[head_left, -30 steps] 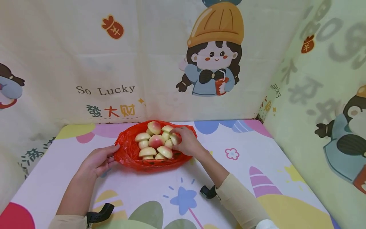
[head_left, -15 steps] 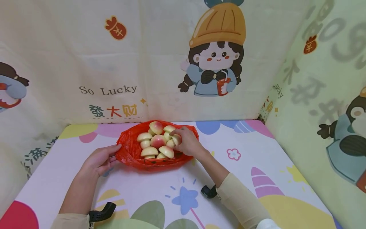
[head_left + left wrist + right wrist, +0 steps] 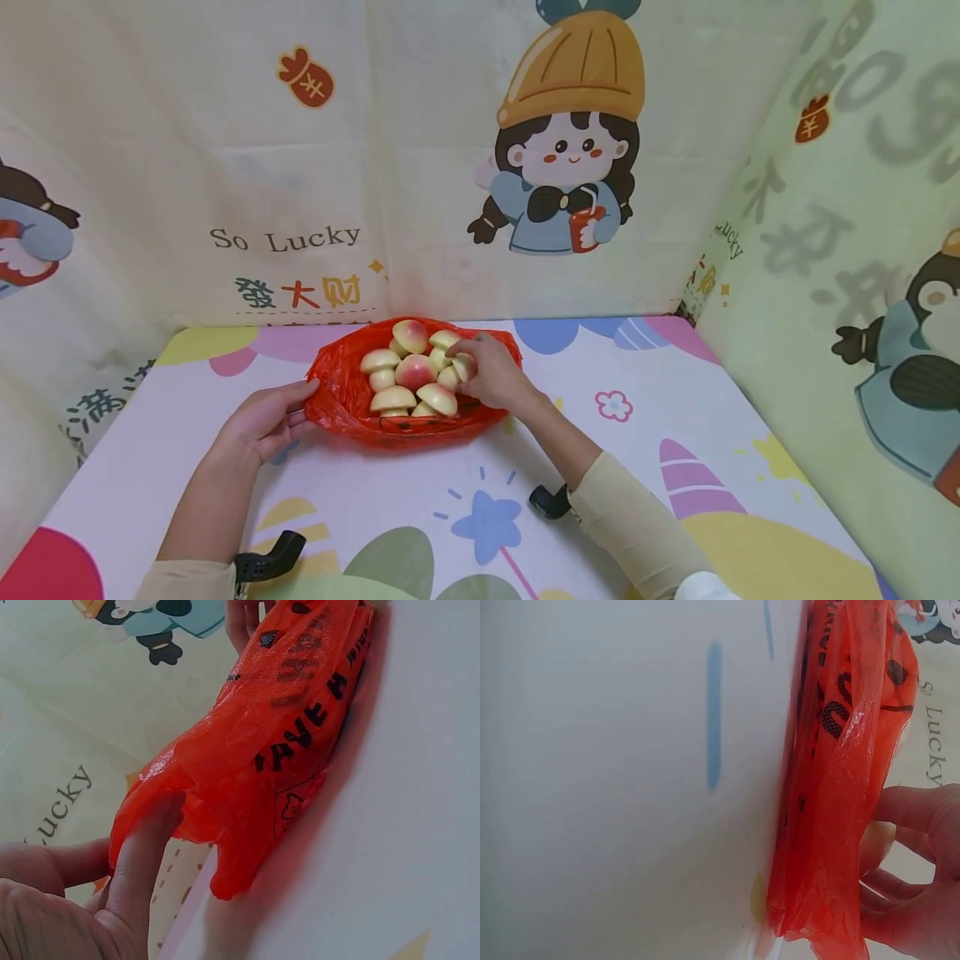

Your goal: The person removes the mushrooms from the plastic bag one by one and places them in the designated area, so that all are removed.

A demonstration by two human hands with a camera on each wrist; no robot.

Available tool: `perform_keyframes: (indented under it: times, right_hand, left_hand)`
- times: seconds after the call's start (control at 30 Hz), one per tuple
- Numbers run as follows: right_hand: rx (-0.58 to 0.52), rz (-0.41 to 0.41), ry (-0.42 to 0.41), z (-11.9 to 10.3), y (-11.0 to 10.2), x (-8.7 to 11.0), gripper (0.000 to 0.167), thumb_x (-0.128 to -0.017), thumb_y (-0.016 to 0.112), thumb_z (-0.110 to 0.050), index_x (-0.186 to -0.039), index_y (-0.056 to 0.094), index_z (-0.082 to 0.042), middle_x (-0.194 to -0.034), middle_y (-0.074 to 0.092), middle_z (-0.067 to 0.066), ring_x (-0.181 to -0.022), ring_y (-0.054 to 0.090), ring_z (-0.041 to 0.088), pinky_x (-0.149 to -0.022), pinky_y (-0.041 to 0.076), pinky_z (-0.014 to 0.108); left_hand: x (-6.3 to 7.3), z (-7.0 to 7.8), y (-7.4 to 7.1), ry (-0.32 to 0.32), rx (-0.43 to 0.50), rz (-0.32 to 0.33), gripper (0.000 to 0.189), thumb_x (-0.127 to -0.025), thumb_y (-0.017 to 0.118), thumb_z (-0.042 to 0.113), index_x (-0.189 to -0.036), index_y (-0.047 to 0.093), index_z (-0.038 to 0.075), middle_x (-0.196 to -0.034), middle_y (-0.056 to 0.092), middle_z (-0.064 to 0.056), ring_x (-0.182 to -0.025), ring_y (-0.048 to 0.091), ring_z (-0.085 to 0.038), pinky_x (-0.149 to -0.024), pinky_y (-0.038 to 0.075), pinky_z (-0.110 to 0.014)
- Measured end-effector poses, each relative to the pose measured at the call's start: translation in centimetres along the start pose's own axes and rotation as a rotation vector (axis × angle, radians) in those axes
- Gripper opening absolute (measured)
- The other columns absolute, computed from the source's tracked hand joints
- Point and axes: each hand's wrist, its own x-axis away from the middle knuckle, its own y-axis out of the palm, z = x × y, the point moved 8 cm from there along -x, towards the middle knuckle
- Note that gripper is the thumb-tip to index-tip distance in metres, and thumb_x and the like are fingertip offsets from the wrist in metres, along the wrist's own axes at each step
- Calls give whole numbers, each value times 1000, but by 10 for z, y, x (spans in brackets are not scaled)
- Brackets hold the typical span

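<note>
A red plastic bag [image 3: 345, 392] lies on the table with its mouth spread wide. Inside sit several mushroom-shaped pieces, cream with pink blushes, among them a pink-topped mushroom [image 3: 415, 372] in the middle. At the bag's left edge my left hand [image 3: 258, 417] pinches the plastic between thumb and fingers; the left wrist view shows a finger [image 3: 142, 855] against the red film. My right hand [image 3: 491, 371] reaches in at the right side and holds a mushroom [image 3: 464, 366], its fingers curled round the cap. In the right wrist view, the bag's wall partly hides that mushroom [image 3: 877, 844].
The table [image 3: 555, 467] has a printed cover with coloured shapes. Behind it hangs a cloth backdrop [image 3: 420, 167] with cartoon prints, close to the bag's far side. Another printed cloth wall [image 3: 795, 275] stands on the right. Each wrist carries a black camera mount [image 3: 270, 557].
The head view has shifted slightly, so everything appears a little further right. Both hands keep their places on the bag and the mushroom.
</note>
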Motion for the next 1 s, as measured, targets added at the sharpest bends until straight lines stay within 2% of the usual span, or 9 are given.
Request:
perform_keyframes:
  times: [0.23, 0.43, 0.73, 1.0]
  right_hand:
    - [7, 25, -4, 1, -7, 0, 42, -87, 85, -16, -127, 73, -18, -127, 62, 9, -120, 58, 25, -99, 60, 39]
    - [3, 46, -4, 1, -14, 3, 40, -86, 85, -14, -125, 74, -18, -121, 62, 9, -114, 59, 24, -96, 61, 38]
    - [-25, 63, -2, 3, -24, 8, 41, -87, 84, -12, -126, 74, -17, -129, 63, 11, -121, 59, 29, -96, 62, 42]
    - [-35, 67, -11, 3, -34, 11, 41, -87, 83, -12, -127, 75, -18, -128, 62, 9, -121, 58, 29, -93, 63, 41]
  left_hand:
    - [-1, 0, 0, 5, -16, -3, 79, -102, 68, 33, -165, 26, 10, -97, 77, 9, -93, 77, -12, -90, 63, -32]
    - [-2, -1, -1, -1, -13, -1, 80, -102, 68, 33, -165, 26, 10, -97, 77, 8, -92, 77, -12, -88, 63, -32]
    - [-2, -3, -2, -2, -7, -6, 82, -100, 70, 34, -165, 27, 11, -98, 76, 8, -93, 77, -12, -89, 63, -32]
    - [-3, -4, -2, -6, 6, -9, 82, -101, 69, 34, -166, 25, 12, -98, 77, 8, -93, 77, -12, -89, 63, -33]
